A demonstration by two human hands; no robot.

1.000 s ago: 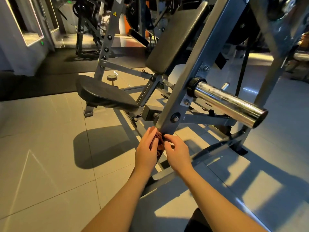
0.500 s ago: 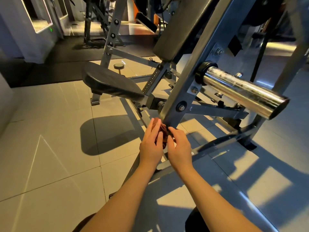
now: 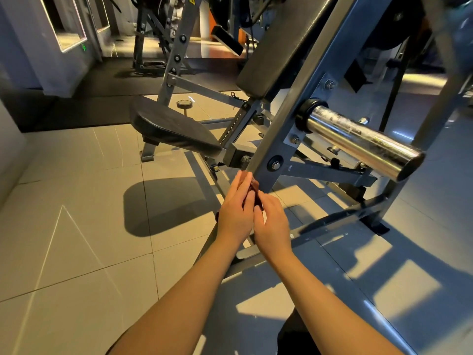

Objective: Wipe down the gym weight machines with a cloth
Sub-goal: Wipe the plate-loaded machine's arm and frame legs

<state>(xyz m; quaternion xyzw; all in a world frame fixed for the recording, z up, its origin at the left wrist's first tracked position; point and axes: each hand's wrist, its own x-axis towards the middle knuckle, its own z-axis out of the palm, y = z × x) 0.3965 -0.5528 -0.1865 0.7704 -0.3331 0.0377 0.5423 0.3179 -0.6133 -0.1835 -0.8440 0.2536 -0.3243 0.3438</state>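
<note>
Grey-painted steel weight machine (image 3: 320, 80) fills the view, its slanted beam running down to the hands. Behind it sit a black padded seat (image 3: 171, 129) and a black padded backrest (image 3: 276, 52), and a polished chrome plate sleeve (image 3: 358, 142) juts from the beam toward the right. Pale glossy floor tiles (image 3: 76, 201) lie below.

At the beam's lower end the left hand (image 3: 236, 211) lays nearly straight fingers flat against a bunched reddish-brown cloth (image 3: 256, 189), fingertips touching the steel. The right hand (image 3: 272, 221) meets it from the other side, fingers bent round the cloth's lower part; how tightly is hidden by the hand's own back.

Over the last second the hands have closed in on each other, from flanking the cloth to sandwiching it, while staying at the same foot of the beam. That looks like regathering the cloth rather than a stroke, so most of the frame, pads and sleeve probably still wait.
</note>
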